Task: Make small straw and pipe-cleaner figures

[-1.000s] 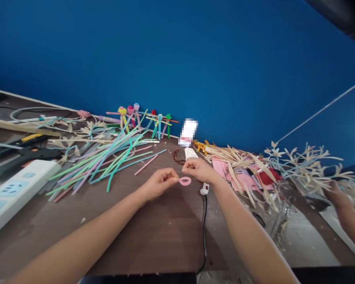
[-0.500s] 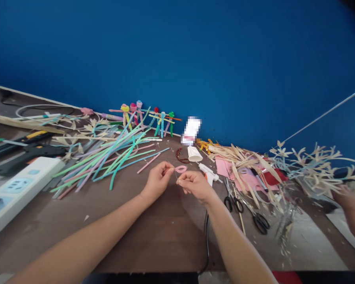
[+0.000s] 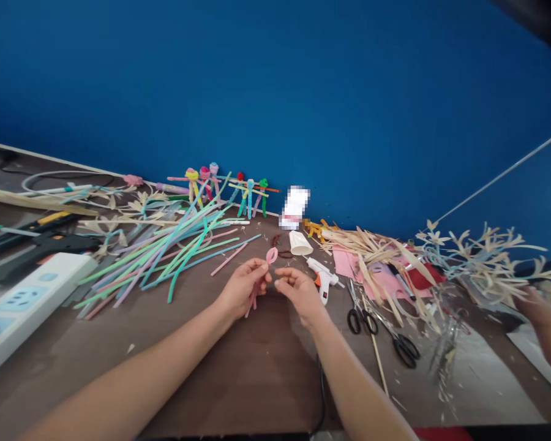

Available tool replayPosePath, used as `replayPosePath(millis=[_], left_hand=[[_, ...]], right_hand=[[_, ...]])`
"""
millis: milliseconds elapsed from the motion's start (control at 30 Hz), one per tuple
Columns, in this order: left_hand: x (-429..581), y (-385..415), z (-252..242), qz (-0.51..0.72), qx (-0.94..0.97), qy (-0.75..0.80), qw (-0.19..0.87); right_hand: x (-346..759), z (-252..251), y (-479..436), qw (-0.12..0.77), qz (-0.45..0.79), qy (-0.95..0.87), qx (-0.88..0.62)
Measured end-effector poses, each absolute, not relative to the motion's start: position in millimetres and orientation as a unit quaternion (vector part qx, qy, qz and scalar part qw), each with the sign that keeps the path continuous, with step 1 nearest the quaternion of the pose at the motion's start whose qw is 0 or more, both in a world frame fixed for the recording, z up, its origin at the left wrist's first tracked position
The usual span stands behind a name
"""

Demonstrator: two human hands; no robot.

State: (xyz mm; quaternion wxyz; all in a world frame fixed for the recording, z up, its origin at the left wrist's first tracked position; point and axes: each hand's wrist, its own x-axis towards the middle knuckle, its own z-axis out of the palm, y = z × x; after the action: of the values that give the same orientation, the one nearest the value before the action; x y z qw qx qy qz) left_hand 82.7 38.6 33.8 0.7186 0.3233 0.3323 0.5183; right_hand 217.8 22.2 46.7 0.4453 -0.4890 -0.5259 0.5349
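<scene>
A pink pipe cleaner (image 3: 272, 255) is bent into a loop at its top, and my left hand (image 3: 242, 289) pinches it just below that loop. Its loose pink ends hang down beneath my fingers. Just to the right, apart from the pipe cleaner, my right hand (image 3: 302, 295) has its thumb and fingers parted and slightly curled, with nothing visible in them. A heap of pastel pipe cleaners (image 3: 179, 242) lies to the left. Beyond my right hand rests a white glue gun (image 3: 322, 275).
Pipe-cleaner figures (image 3: 250, 193) stand by the blue wall. Two pairs of black-handled scissors (image 3: 404, 349) and pale strips (image 3: 371, 248) lie to the right. A power strip (image 3: 37, 306) occupies the left. Another person's hand (image 3: 539, 309) is at the far right.
The pink loop has turned upright in my left hand, and its ends now show below. My right hand has parted its fingers and moved slightly away from it.
</scene>
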Motion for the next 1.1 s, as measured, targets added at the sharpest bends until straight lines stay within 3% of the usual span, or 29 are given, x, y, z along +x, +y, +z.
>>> replayPosePath(millis=[167,667,1100], left_hand=[[84,38,31,0.520,0.309,0.321,0.729],[82,42,22,0.519,0.284,0.333,0.734],[87,33,33,0.495,0.179,0.327,0.784]], right_hand=[[206,52,29,0.520,0.498,-0.489,-0.493],[211,31,41,0.476,0.377,-0.624,-0.492],[203,35,26,0.562,0.250,-0.624,-0.482]])
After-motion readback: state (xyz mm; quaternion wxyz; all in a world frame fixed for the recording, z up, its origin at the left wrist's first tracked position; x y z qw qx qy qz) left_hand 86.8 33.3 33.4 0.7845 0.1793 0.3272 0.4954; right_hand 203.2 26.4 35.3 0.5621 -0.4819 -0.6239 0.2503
